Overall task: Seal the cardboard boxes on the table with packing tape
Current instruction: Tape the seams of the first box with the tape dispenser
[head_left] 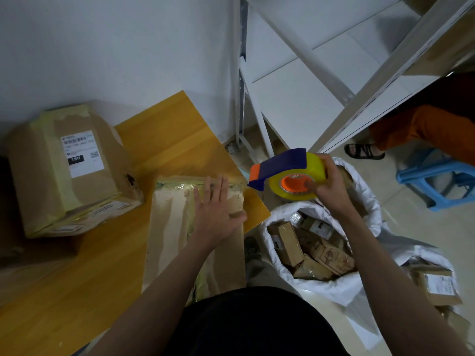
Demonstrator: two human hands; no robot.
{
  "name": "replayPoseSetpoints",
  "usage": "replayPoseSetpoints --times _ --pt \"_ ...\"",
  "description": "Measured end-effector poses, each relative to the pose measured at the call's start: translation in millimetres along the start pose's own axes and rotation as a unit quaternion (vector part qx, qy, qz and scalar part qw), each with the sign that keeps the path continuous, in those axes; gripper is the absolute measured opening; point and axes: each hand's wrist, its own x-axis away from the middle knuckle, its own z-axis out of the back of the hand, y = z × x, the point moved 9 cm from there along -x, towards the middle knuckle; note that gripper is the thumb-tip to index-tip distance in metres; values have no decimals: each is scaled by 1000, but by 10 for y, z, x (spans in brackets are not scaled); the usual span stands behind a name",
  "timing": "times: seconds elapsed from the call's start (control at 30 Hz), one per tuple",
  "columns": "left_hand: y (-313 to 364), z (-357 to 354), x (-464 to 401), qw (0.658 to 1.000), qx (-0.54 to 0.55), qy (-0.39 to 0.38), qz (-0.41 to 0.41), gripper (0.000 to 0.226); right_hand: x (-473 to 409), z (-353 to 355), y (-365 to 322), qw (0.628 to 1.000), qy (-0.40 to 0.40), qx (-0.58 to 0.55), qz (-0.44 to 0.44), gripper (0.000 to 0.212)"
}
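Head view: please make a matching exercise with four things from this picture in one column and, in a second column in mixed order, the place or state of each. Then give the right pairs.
Things:
1. tape dispenser
2. flat box
3. labelled box
4. white sack

Places or states:
A. stands on the floor, open, with small parcels inside
B. lies on the table under the left hand, which presses it with straight fingers
C. held in the right hand, off the table's right edge
D. sits at the table's far left, already taped, shipping label up

Pairs: 1-C, 2-B, 3-D, 4-A
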Motion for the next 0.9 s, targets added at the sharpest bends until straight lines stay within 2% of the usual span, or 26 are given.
replayPoseSetpoints --times 0.23,0.43,0.63,0.9 --pt "7 10 -15 1000 -9 12 -4 104 31 181 5 999 5 40 13 57" --pt "33 8 -52 1000 -14 6 -8 97 -41 12 -139 989 -34 129 60 59" --pt "24 -8 -68 1000 -17 -1 -11 97 -75 -340 -416 948 -75 278 132 68" --pt "2 -12 -72 1000 5 -8 -7 96 -83 -539 -534 918 -64 348 180 54"
